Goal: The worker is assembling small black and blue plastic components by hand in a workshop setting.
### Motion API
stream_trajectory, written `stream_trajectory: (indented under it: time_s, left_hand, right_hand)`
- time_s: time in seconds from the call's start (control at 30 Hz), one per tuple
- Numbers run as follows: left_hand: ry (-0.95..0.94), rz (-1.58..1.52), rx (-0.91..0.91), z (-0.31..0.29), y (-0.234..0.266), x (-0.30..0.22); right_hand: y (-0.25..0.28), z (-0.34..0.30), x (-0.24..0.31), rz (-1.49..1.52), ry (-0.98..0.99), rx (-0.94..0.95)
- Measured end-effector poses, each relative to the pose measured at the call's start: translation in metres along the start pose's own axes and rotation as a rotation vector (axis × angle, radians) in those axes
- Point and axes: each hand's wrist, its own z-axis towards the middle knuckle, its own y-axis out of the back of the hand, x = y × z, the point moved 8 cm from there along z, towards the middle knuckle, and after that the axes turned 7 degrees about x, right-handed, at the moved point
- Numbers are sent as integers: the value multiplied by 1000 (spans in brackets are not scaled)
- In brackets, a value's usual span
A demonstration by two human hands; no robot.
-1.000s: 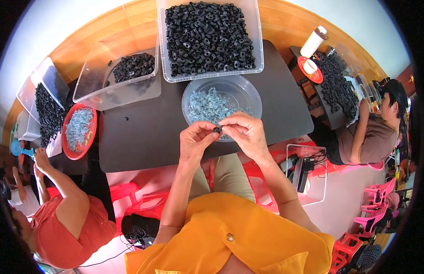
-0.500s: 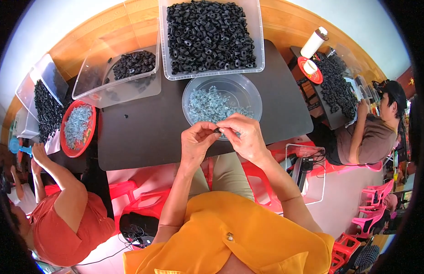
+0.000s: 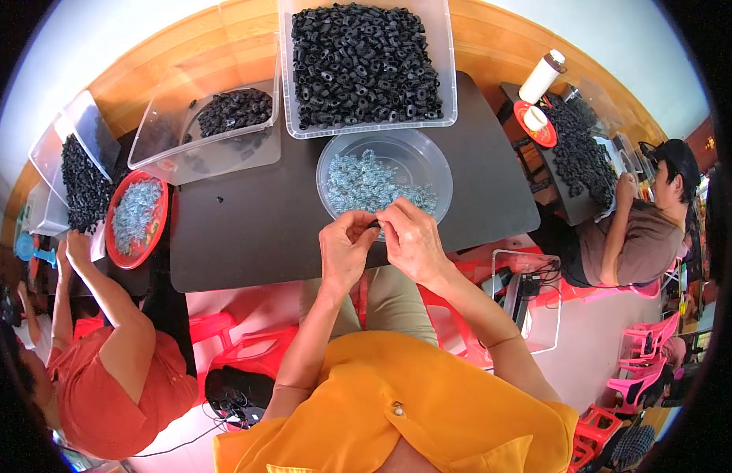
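My left hand (image 3: 346, 246) pinches a small black plastic part (image 3: 374, 225) between thumb and fingers, above the table's near edge. Against it, my right hand (image 3: 414, 243) has its thumb and fingertips pressed together; whatever sits between them is too small or hidden to make out. Just beyond both hands stands a round clear tub (image 3: 438, 162), partly covered by my fingers. In it lies a loose heap of tiny pale-blue and silver springs (image 3: 370, 180). Behind the tub is a large clear bin (image 3: 451, 87) piled with small black plastic parts (image 3: 366, 67).
On the dark table (image 3: 247, 236), a second clear bin (image 3: 165, 158) at left holds fewer black parts. One loose piece (image 3: 219, 199) lies nearby. Co-workers sit left (image 3: 121, 386) and right (image 3: 634, 236). A red tray (image 3: 162, 229) of springs stands left; a white bottle (image 3: 542, 76) stands far right.
Both my hands stay together at the black part, with the right fingers drawn in slightly. The left co-worker's hands have moved from a blue-handled object toward the black pile.
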Motion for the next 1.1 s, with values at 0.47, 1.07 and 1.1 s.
stream_trajectory:
  time_s: [0.47, 1.07, 1.1]
  left_hand:
    - [57, -37, 156, -2, -2, 4]
    - [109, -134, 53, -2, -2, 19]
    - [109, -133, 54, -2, -2, 18]
  right_hand:
    - [-5, -4, -29, 496, -232, 167]
    - [-16, -19, 2, 29, -1, 82]
    - [-17, -20, 1, 29, -2, 80]
